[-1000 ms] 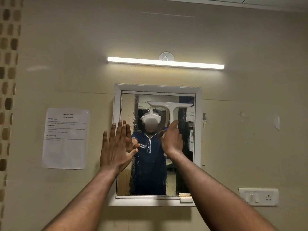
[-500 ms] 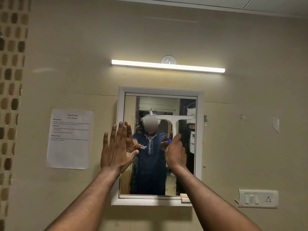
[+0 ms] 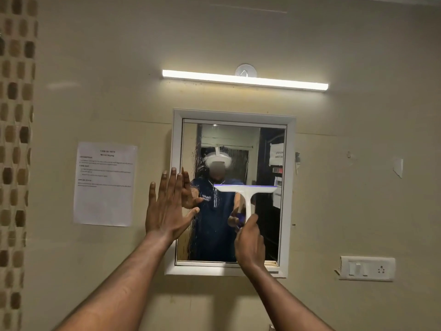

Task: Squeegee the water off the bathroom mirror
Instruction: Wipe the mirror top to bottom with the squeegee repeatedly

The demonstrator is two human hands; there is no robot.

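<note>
A white-framed bathroom mirror (image 3: 269,134) hangs on the beige wall, with water streaks down its left part. My right hand (image 3: 249,244) grips the handle of a white squeegee (image 3: 245,189), whose blade lies level against the right half of the glass at about mid height. My left hand (image 3: 167,209) presses flat with spread fingers on the mirror's left frame edge. A person's reflection fills the middle of the glass.
A lit tube light (image 3: 245,80) runs above the mirror. A printed paper sheet (image 3: 105,185) is stuck on the wall to the left, and a switch and socket plate (image 3: 367,268) sits at the lower right. Mosaic tiles (image 3: 14,139) line the far left.
My right hand has drawn the squeegee down the glass from near the top to mid height. My left hand has stayed flat on the left frame edge.
</note>
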